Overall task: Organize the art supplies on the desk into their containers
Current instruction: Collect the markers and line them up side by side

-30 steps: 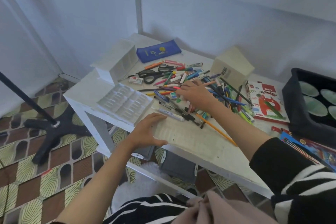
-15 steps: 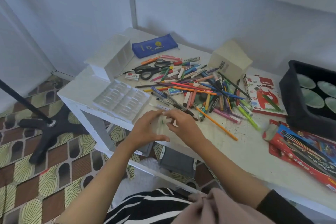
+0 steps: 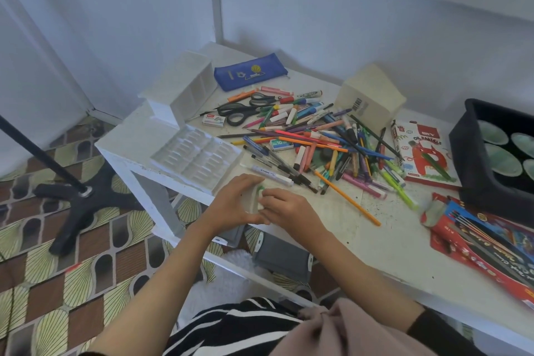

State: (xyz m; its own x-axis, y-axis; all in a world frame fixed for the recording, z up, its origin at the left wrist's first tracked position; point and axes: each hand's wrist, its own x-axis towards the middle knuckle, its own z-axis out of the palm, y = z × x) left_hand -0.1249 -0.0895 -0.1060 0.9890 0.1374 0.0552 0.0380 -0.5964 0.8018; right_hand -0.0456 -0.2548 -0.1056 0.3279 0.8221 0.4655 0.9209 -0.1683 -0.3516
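Note:
A jumble of pens, markers and pencils [image 3: 323,141] covers the middle of the white desk [image 3: 384,240]. At the desk's near edge my left hand [image 3: 231,202] and my right hand [image 3: 284,206] meet around a small white object with a green mark [image 3: 258,196]; both pinch it, and most of it is hidden by the fingers. An empty white compartment tray [image 3: 196,157] lies just left of my hands. Behind it stands a white divided organizer [image 3: 187,84]. A blue pencil case [image 3: 250,74] lies at the back.
Black scissors [image 3: 245,108], a stapler-pin box [image 3: 213,119], a cream carton [image 3: 370,95], an oil pastels box [image 3: 419,150], a black bin with round palettes [image 3: 497,153] and a red brush pack [image 3: 485,246] sit on the desk. A black stand base [image 3: 78,196] is on the floor at left.
My right hand pulled back from the pen pile to the near edge and joined my left hand around the small white object. The view shifted slightly.

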